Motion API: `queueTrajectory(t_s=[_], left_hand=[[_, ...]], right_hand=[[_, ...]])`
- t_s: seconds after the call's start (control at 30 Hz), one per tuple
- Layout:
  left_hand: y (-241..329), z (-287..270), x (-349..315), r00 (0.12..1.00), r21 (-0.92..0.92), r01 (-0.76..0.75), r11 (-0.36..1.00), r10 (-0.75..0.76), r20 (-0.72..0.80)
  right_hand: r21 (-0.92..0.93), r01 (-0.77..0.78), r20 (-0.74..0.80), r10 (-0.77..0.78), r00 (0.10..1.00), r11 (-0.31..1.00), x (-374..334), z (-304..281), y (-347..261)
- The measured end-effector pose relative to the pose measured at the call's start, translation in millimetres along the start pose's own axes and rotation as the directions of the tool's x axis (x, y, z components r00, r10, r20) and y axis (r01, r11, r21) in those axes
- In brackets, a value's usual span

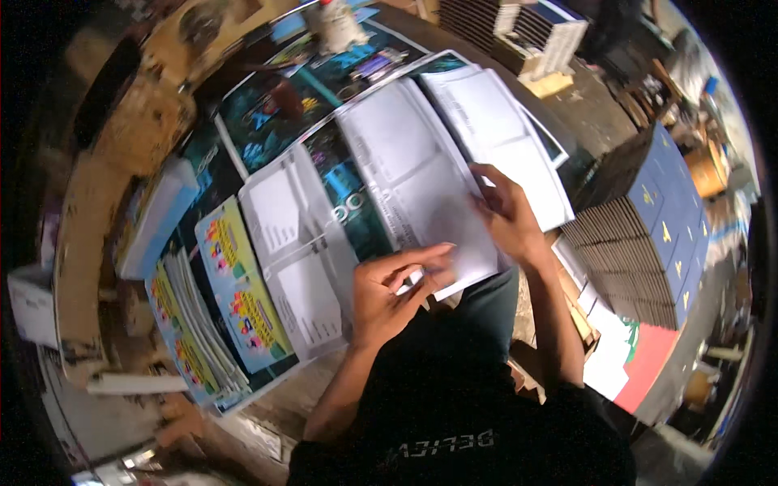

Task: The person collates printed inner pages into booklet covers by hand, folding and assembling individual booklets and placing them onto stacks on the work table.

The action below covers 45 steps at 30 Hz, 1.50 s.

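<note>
A stack of white printed sheets (405,138) lies in front of me on a dark, patterned table cover (369,231). My right hand (510,215) is at its right edge, with thumb and bent fingers closed on the edge of a sheet. Over the near part of the stack is my left hand (397,292), its fingers reaching to the right and apart, the tips smeared by motion. I see nothing held in it. More white sheets (506,138) lie just beyond my right hand. Left of the stack rests another pile of printed white sheets (296,251).
Yellow-and-blue printed covers (243,283) and a pile of booklets (190,324) occupy the table's left side. Tall stacks of blue-covered books (660,219) stand at the right, beside a red sheet (652,368). A whitish container with a red top (336,28) stands at the far edge.
</note>
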State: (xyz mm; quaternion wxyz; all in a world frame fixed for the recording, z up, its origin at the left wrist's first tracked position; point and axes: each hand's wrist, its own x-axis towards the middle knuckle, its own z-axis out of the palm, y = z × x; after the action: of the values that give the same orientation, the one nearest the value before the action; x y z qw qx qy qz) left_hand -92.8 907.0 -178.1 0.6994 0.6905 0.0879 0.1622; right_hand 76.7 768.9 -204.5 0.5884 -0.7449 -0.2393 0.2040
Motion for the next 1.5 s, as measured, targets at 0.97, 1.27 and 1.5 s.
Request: queueTrajectory(t_s=[0.97,1.27,1.5], left_hand=[[-11.7,-106.6,-109.7,0.895,-0.063,-0.126,0.99,0.086,-0.437],[0.6,-114.9,-103.9,0.923,-0.136,-0.219,0.966,0.16,-0.351],[20.6,-201.2,-136.5,0.982,0.876,0.145,0.46,0.039,-0.183]], right_hand=[[0.004,-0.036,0.055,0.036,0.998,0.999,-20.0,100.7,-52.4],[0.093,0.171,0.192,-0.186,0.964,0.981,-28.8,139.2,-13.3],[0.117,-0.255,0.106,0.243,0.964,0.96,-22.5,141.2,-47.9]])
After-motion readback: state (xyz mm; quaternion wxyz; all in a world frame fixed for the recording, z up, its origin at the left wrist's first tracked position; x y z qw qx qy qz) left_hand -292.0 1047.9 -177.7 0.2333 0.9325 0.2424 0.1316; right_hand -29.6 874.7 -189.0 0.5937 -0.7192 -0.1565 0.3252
